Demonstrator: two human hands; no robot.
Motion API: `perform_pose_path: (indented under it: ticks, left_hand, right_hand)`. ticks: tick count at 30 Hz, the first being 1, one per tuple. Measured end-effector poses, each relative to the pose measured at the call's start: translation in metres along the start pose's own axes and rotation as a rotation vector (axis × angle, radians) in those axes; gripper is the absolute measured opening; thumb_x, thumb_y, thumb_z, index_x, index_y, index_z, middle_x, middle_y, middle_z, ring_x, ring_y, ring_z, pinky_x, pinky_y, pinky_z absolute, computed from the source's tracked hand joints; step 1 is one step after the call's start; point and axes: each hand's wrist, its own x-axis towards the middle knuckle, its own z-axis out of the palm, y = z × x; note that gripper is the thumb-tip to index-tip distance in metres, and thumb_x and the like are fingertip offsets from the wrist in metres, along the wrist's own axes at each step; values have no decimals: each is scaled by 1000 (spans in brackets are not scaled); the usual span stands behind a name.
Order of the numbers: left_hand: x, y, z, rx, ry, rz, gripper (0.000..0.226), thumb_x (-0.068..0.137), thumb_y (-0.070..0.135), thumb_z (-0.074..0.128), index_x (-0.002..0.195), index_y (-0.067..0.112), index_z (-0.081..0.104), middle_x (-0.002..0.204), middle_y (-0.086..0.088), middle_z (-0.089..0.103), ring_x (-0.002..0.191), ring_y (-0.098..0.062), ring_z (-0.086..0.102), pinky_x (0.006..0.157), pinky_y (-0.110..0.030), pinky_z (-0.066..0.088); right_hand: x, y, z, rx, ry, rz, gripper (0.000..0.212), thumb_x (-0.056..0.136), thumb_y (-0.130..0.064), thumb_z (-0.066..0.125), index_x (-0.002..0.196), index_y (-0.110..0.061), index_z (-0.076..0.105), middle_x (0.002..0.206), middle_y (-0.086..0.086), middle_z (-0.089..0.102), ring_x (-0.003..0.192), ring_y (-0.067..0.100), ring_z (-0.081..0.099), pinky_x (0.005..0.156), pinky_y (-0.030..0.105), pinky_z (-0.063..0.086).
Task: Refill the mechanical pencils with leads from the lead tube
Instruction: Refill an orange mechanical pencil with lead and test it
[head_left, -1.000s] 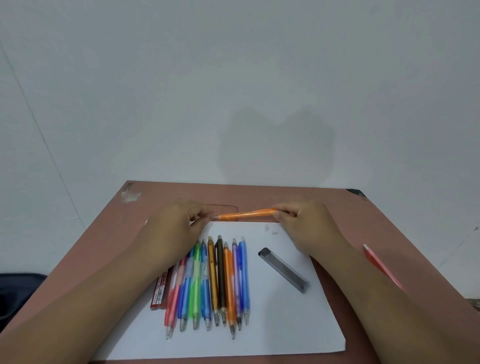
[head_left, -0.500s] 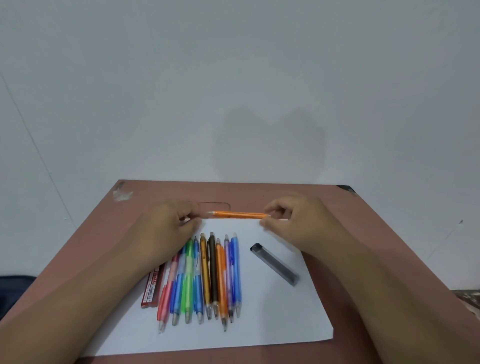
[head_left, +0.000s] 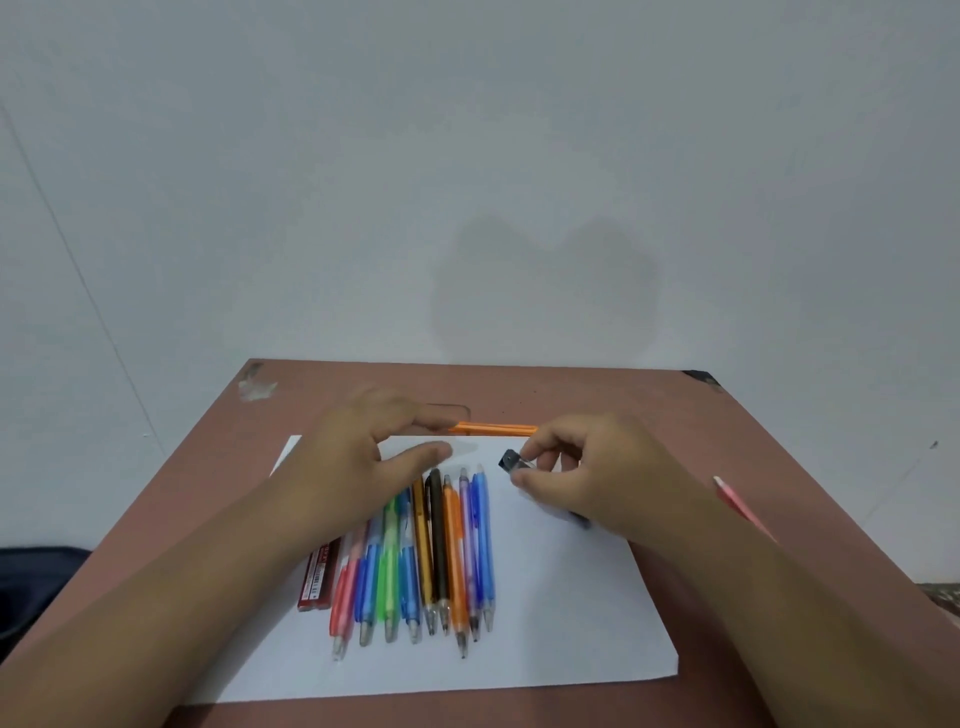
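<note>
Head view: the right hand (head_left: 597, 467) pinches the dark lead tube (head_left: 511, 461) above the paper (head_left: 571, 623), near the table's (head_left: 623, 395) far edge. The left hand (head_left: 358, 467) hovers, fingers relaxed and empty. An orange pencil (head_left: 493, 429) lies, apparently loose, beyond the paper; it could roll. Tilting the tube could spill leads.

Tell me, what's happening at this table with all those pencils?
A person is refilling mechanical pencils. Their right hand pinches the dark lead tube above the white paper. The left hand hovers open nearby. An orange pencil lies at the paper's far edge, and a row of coloured pencils lies on the sheet.
</note>
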Motion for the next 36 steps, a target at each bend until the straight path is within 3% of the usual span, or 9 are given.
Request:
perform_pose_path:
  ticks: [5, 9, 13, 18, 23, 26, 30, 34, 36]
  left_hand:
    - [-2, 11, 6, -17, -46, 128, 42, 85, 64, 60, 125, 51, 62, 121, 34, 61, 120, 4, 52, 93, -23, 45]
    - [-2, 18, 5, -78, -44, 124, 34, 86, 54, 63, 120, 58, 58, 113, 31, 66, 110, -1, 58, 84, -20, 47]
    - [-3, 21, 3, -137, -4, 35, 30, 89, 28, 72, 108, 52, 69, 105, 33, 68, 103, 3, 59, 83, -19, 46]
    - [-4, 20, -2, -299, -11, -120, 25, 90, 24, 70, 108, 40, 75, 98, 29, 72, 96, 7, 63, 81, -18, 45]
    - [-4, 25, -3, -370, 35, -186, 22, 94, 20, 65, 101, 38, 77, 94, 25, 74, 96, 5, 66, 84, -20, 48]
    - [-5, 29, -4, -534, -16, -271, 20, 96, 21, 62, 102, 33, 78, 96, 10, 77, 90, -9, 69, 80, -31, 52]
    - [-4, 36, -5, -994, -176, -486, 30, 93, 27, 62, 111, 6, 73, 107, -18, 74, 86, -25, 70, 76, -33, 60]
    - [-4, 42, -4, -1267, -211, -636, 32, 88, 26, 64, 107, 0, 67, 107, -28, 71, 79, -27, 74, 74, -32, 62]
    - [-4, 42, -4, -1329, -209, -671, 29, 88, 23, 64, 108, 1, 65, 108, -30, 71, 81, -29, 75, 73, -32, 63]
  right_hand:
    - [-2, -3, 11, 146, 57, -244, 15, 81, -30, 83, 94, -25, 78, 81, -11, 67, 73, 6, 62, 59, 19, 50]
    - [-3, -5, 18, 160, 120, -377, 24, 78, -33, 79, 98, -19, 78, 83, -9, 68, 78, 13, 66, 62, 19, 53]
    - [-3, -4, 18, 148, 69, -295, 24, 82, -31, 81, 105, -28, 75, 88, -12, 69, 77, 11, 68, 61, 20, 55]
    - [-3, -7, 15, 42, -50, -243, 27, 89, -35, 74, 116, -37, 71, 91, -13, 73, 86, 11, 67, 72, 34, 58]
    - [-4, -7, 15, 37, 23, -273, 26, 88, -31, 75, 113, -40, 72, 90, -17, 73, 87, 9, 66, 71, 27, 55]
    - [-1, -4, 17, -5, 145, -340, 30, 87, -25, 77, 116, -35, 73, 94, -20, 73, 88, 4, 65, 74, 18, 53]
    - [3, 4, 18, -118, 359, -466, 39, 84, -9, 80, 120, -22, 73, 109, -11, 74, 101, 2, 62, 92, 7, 47]
    - [9, 9, 17, -259, 465, -626, 46, 81, 2, 79, 121, -18, 72, 108, -6, 74, 100, 11, 64, 92, 36, 54]
    - [6, 5, 18, -259, 458, -618, 58, 83, 2, 76, 134, -24, 64, 106, -9, 72, 96, 12, 61, 88, 35, 53]
